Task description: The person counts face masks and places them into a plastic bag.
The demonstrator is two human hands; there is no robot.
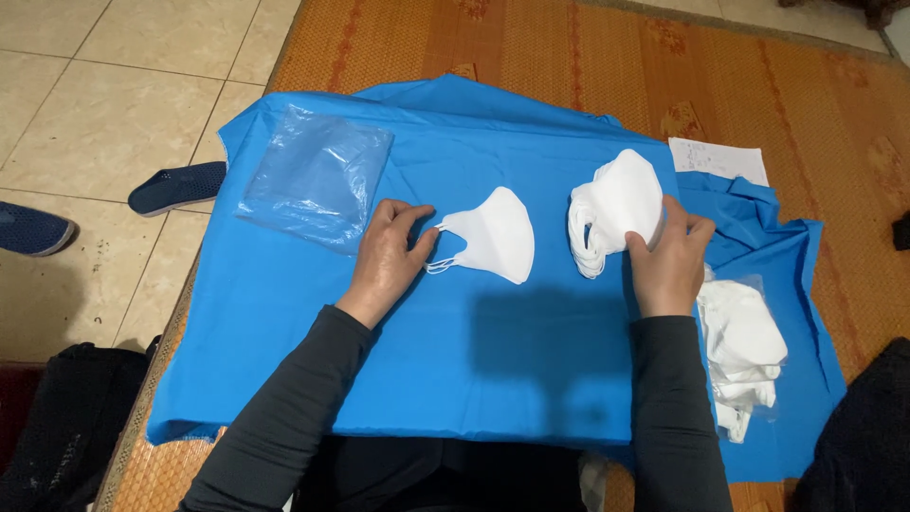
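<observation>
Head view, looking down: single white folded mask [495, 234] flat on blue cloth [493, 351], near the middle, ear loops trailing toward the left. Left hand [389, 256] resting just beside it, fingertips touching the loops at its left edge, grip loose, not clenched on anything. Right hand [671, 261] curled around the right side of a stack of white masks [614, 209], grip grasping that stack, which stands partly upright a short way right of the single mask. Clear plastic bag [318, 175] lying flat at the cloth's upper left, apart from the left hand. Bagged white masks [744, 351] in clear wrapping to the right, just beside the right forearm. White paper slip [718, 159] at the cloth's upper right edge. Blue cloth spread over an orange woven mat [588, 47]. Tiled floor [104, 114] at left, with dark blue slippers [175, 187] beside the mat. Dark sleeves on both arms.
</observation>
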